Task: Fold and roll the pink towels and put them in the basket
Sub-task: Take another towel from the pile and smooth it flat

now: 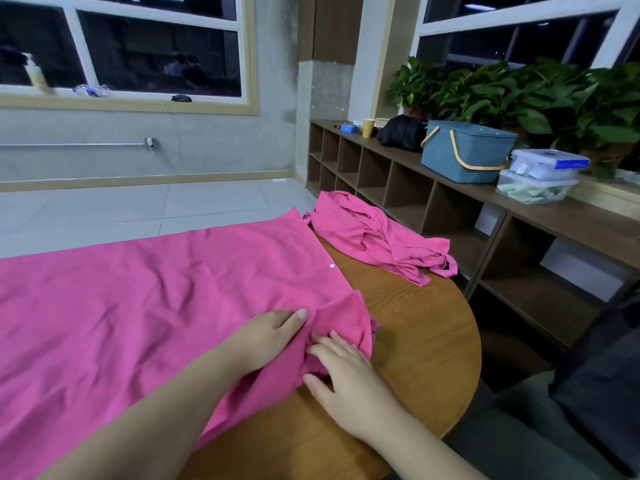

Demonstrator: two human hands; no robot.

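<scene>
A large pink towel (145, 306) lies spread over the round wooden table (426, 327), wrinkled, its right end bunched near me. My left hand (270, 337) lies flat on that bunched end, fingers straight. My right hand (346, 372) rests beside it, fingers on the folds at the towel's edge. A second pink towel (374, 233) lies crumpled at the table's far right edge. The blue basket (464, 152) with yellow handles stands on the shelf unit to the right, lid down, beyond both hands.
A low wooden shelf unit (519, 216) runs along the right wall with clear lidded boxes (540, 176), a black bag (401, 131), a yellow cup (367, 127) and green plants (540, 95). Grey tiled floor lies beyond the table. A dark seat is at the lower right.
</scene>
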